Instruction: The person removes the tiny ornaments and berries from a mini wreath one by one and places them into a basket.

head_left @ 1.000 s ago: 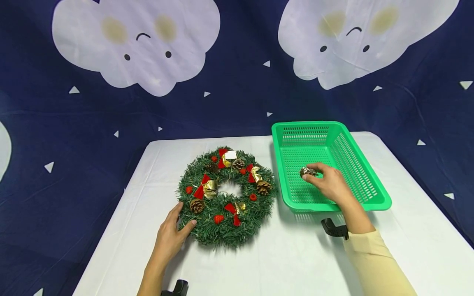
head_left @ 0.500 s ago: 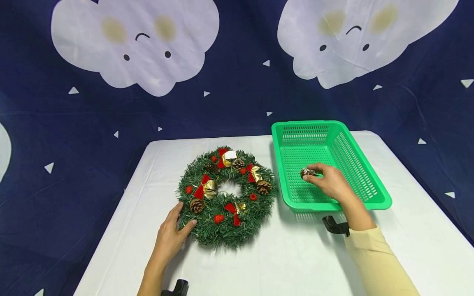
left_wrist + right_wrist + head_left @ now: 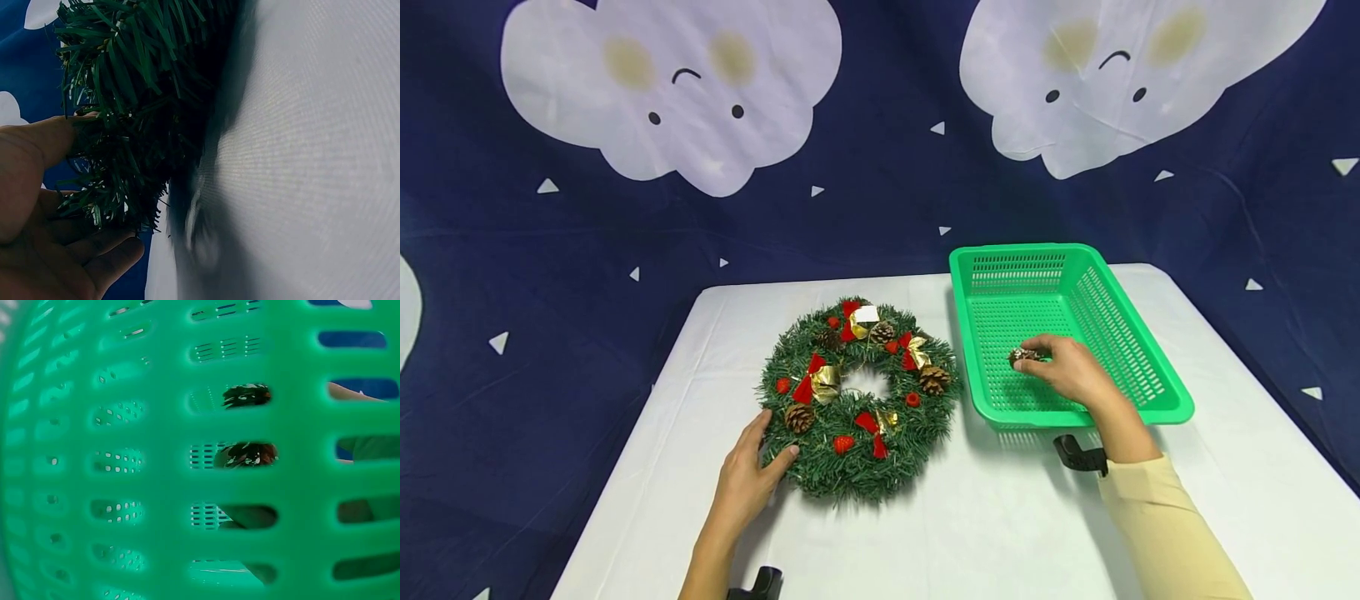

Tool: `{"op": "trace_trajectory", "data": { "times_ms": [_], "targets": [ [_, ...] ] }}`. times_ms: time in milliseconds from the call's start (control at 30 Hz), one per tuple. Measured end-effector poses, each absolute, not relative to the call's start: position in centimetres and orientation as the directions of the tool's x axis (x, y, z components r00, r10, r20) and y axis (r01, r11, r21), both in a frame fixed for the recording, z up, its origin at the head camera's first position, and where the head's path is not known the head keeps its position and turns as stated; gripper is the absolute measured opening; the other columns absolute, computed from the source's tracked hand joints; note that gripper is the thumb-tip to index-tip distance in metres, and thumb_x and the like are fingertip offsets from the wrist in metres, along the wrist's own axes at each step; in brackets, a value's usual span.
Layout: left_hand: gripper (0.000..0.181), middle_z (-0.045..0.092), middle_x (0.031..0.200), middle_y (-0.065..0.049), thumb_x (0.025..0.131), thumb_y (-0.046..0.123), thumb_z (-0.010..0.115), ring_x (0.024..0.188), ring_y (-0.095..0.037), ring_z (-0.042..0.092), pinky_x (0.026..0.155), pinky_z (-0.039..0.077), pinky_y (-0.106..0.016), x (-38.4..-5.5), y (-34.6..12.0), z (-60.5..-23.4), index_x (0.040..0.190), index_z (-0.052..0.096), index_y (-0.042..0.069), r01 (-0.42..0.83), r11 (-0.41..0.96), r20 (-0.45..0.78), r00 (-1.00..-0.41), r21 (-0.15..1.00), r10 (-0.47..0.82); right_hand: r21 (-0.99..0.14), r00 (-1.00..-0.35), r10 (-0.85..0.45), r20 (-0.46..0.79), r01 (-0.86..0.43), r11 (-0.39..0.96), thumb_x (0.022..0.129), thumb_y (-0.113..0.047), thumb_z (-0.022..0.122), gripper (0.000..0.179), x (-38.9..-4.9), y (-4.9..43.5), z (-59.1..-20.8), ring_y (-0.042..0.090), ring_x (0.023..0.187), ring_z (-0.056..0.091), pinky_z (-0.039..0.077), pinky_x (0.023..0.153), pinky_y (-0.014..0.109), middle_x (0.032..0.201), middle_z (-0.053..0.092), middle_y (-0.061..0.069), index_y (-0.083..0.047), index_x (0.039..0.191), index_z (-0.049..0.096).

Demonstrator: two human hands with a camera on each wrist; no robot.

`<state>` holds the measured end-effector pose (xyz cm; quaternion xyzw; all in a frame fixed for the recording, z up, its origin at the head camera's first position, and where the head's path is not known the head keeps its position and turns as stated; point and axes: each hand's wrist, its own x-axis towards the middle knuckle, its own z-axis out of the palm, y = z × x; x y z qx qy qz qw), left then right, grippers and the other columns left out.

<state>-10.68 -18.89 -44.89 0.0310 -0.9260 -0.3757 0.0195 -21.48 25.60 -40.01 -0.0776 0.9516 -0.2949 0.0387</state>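
Note:
A round green wreath (image 3: pixel 857 479) with red-and-gold bows, brown pine cones and red berries lies on the white table. My left hand (image 3: pixel 743 479) holds its lower-left edge. The left wrist view shows the thumb and fingers of the left hand (image 3: pixel 44 206) round the green bristles (image 3: pixel 125 125). Over the green basket (image 3: pixel 973 367), my right hand (image 3: pixel 1071 371) pinches a small white-tipped pine cone (image 3: pixel 1024 356) between thumb and fingers, within the rim. Through the basket wall (image 3: pixel 165 487) in the right wrist view, only pieces of the pine cone (image 3: pixel 249 455) and hand appear.
The white-covered table (image 3: pixel 985 525) ends at a dark blue cloth backdrop (image 3: pixel 865 233) with clouds and small triangles. The basket stands to the right of the wreath, its slotted side walls raised. A white tag (image 3: pixel 867 314) sits at the wreath's top.
The pine cone in my right hand has tilted and dropped slightly. My right hand has barely shifted, and the left hand and wreath have stayed in place.

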Motion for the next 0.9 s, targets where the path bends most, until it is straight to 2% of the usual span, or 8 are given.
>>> {"op": "trace_trajectory", "data": {
  "times_ms": [500, 900],
  "targets": [
    [0.076, 0.031, 0.152, -0.020, 0.088, 0.030, 0.066, 0.135, -0.043, 0.035, 0.109, 0.031, -0.059, -10.68, -18.82, -45.05, 0.148, 0.028, 0.004, -0.033, 0.718, 0.027, -0.997, 0.695, -0.072, -0.549, -0.980, -0.195, -0.044, -0.140, 0.824, 0.087, -0.032, 0.065, 0.048, -21.53, 25.60, -40.37, 0.045, 0.114, 0.054, 0.046, 0.089, 0.054, 0.118, 0.064, 0.023, 0.001, 0.122, 0.060],
    [0.076, 0.030, 0.152, -0.020, 0.088, 0.030, 0.066, 0.137, -0.043, 0.034, 0.110, 0.030, -0.059, -10.73, -18.79, -44.97, 0.148, 0.028, 0.004, -0.041, 0.720, 0.021, -0.997, 0.693, -0.078, -0.575, -0.980, -0.184, -0.075, -0.108, 0.811, 0.090, -0.034, 0.063, 0.054, -21.44, 25.62, -40.14, 0.046, 0.124, 0.047, 0.045, 0.094, 0.056, 0.131, 0.056, 0.024, -0.001, 0.131, 0.053]
  ]
}}
